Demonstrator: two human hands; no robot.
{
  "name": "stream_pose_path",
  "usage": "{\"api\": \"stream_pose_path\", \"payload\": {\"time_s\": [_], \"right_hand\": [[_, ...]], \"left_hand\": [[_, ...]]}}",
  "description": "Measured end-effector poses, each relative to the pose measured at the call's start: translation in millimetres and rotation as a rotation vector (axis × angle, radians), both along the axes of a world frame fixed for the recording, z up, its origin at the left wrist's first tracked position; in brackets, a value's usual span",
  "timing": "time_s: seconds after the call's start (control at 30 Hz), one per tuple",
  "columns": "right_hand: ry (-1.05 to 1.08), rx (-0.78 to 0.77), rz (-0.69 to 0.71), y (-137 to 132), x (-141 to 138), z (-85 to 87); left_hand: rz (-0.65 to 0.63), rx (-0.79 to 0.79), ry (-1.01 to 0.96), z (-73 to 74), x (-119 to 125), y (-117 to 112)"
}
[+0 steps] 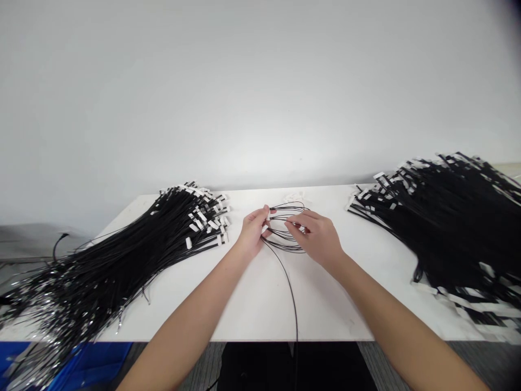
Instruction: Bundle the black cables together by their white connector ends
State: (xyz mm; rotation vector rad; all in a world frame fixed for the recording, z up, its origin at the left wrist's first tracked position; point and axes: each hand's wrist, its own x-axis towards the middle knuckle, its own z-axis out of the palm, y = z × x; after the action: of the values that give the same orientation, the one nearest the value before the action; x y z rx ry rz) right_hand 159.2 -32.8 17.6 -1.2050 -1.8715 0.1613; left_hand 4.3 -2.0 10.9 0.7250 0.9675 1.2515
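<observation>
A thin black cable (280, 233) is wound into a loose coil of several loops above the table. My left hand (255, 231) is closed around the coil's left side, with small white pieces showing between its fingers. At the coil's right side, my right hand (315, 233) has its thumb and fingers drawn together on the cable. The loops run behind its fingers, so their right end is partly hidden. One loose length of the cable hangs from beside my left hand, down over the table's front edge.
To the left lies a big bundle of black cables (134, 250) with white tags, its silvery ends overhanging the front edge. A larger heap of black cables (448, 228) fills the right. Small white pieces (295, 197) lie behind the coil on the white table (252, 304), near the wall.
</observation>
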Motion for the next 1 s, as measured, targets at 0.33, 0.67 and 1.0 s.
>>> {"api": "stream_pose_path", "payload": {"time_s": [0.33,0.67,1.0], "right_hand": [[-0.206,0.199,-0.034,-1,-5,-7.8],[-0.252,0.204,-0.021,1,-5,-11.6],[-0.248,0.198,-0.013,3,-6,-17.3]], "left_hand": [[-0.079,-0.042,-0.03,-4.9,7,-9],[-0.11,-0.074,-0.028,-14.2,6,-5],[-0.083,-0.108,-0.021,-15.3,6,-5]]}}
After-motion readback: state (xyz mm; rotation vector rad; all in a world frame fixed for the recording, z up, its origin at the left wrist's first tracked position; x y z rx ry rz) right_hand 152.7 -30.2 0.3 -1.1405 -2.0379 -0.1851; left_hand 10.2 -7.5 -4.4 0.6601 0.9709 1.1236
